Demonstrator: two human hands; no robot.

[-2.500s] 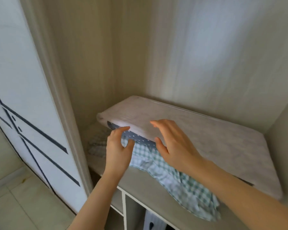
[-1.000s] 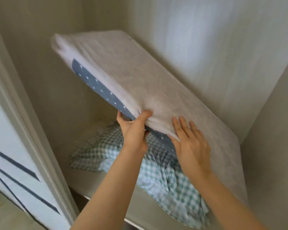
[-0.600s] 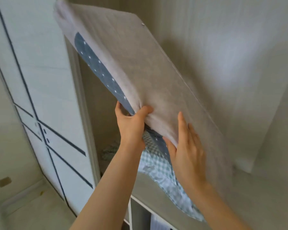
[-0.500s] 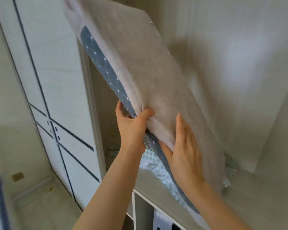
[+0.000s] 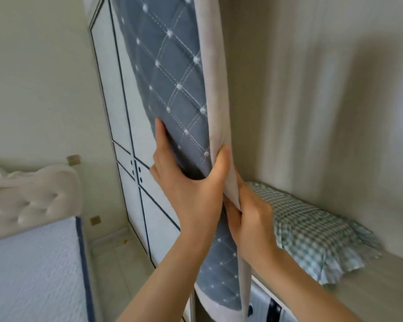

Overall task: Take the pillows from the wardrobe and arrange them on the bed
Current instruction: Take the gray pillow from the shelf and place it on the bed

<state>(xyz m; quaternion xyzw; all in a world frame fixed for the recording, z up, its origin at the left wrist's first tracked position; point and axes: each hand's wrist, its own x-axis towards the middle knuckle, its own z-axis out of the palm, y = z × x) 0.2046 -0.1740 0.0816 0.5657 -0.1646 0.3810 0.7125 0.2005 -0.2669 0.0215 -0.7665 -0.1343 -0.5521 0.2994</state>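
Note:
A flat pillow (image 5: 172,73) with a blue quilted face and a grey edge stands almost upright in front of the wardrobe opening. My left hand (image 5: 191,182) grips its edge, fingers spread on the blue face and thumb on the grey side. My right hand (image 5: 249,214) holds the same edge from behind, just below. A green-and-white checked pillow (image 5: 312,231) with a frill lies flat on the wardrobe shelf (image 5: 382,282), to the right of my hands. The bed (image 5: 33,263), with a light blue cover and a white tufted headboard (image 5: 30,196), is at the lower left.
White wardrobe doors (image 5: 126,159) with dark trim lines stand behind the held pillow. The wardrobe's back wall (image 5: 312,101) rises behind the shelf. A strip of pale floor (image 5: 116,254) runs between bed and wardrobe. Lower compartments show under the shelf.
The flat pillow has been lifted off the checked pillow, swung upright and drawn out to the left, its blue face now turned to me. My view has turned left, bringing the bed in.

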